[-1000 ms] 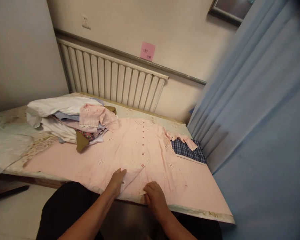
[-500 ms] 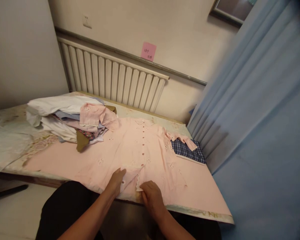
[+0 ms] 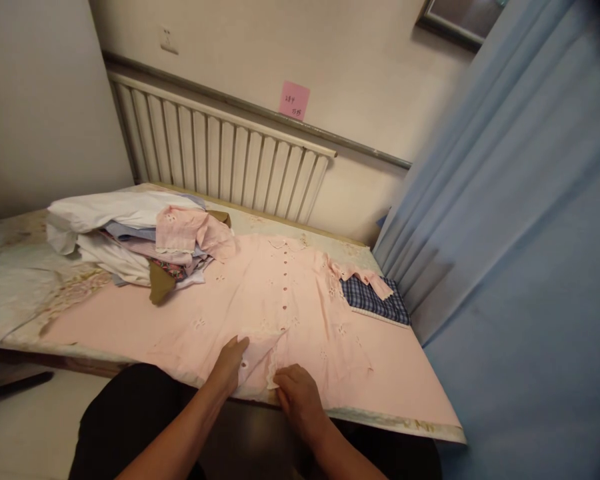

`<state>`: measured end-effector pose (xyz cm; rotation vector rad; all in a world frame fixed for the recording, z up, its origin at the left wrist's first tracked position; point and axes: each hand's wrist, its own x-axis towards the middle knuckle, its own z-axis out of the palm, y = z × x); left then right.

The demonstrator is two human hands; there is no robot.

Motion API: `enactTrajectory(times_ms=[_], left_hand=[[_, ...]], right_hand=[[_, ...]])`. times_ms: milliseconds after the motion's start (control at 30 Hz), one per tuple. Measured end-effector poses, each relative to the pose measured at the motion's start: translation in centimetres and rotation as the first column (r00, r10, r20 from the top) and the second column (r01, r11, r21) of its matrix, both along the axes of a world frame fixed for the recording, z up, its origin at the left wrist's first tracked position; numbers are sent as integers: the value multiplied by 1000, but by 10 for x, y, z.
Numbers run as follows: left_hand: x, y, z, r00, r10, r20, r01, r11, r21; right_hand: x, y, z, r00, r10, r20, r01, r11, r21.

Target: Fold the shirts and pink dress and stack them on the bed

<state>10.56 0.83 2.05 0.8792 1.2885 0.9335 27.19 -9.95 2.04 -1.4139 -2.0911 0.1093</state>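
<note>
A pink buttoned shirt (image 3: 290,300) with small embroidered flowers lies flat, front up, on the pink-covered table (image 3: 400,380). My left hand (image 3: 230,363) rests on the left front panel near the hem, fingers together and pressing the cloth down. My right hand (image 3: 297,397) pinches the lacy hem edge of the right front panel at the table's near edge and holds it folded towards the left hand. One sleeve lies over a folded navy checked cloth (image 3: 375,300).
A heap of white, pink and olive clothes (image 3: 130,240) sits at the table's left back. A white radiator (image 3: 220,160) runs along the wall behind. Blue curtains (image 3: 520,233) hang close on the right. A white cord trails off the left edge.
My right hand has slid left along the hem, drawing the right panel's edge towards the button line. The left hand has stayed in place.
</note>
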Motion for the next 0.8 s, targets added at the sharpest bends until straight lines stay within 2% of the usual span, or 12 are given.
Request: enactTrajectory(times_ms=[133,300,400,500,567,667,800], left_hand=[[0,0,-1,991,-25,134,22,1000,21],[-1,1,-5,985,-11,175,9,1000,11],[-2,1,-6,986,-2,165,1,1000,8],[-2,2,-7,989,2,149,-3,1000,9],[-2,2,-7,990,0,144,-1,1000,7],[-2,2,-7,990,-4,142,3,1000,9],[-2,2,-7,989,-14,147,11,1000,18]], right_hand=[[-1,0,-2,999,4,39,-4,1000,-7],[-4,-5,6,990,11,141,-9,1000,-12],[-3,-6,12,994,34,105,-35,999,6],[2,2,14,999,-5,40,3,999,54],[7,12,10,997,-63,41,59,994,90],[12,25,-1,986,-115,125,103,990,97],[10,27,-17,969,-63,238,65,998,-1]])
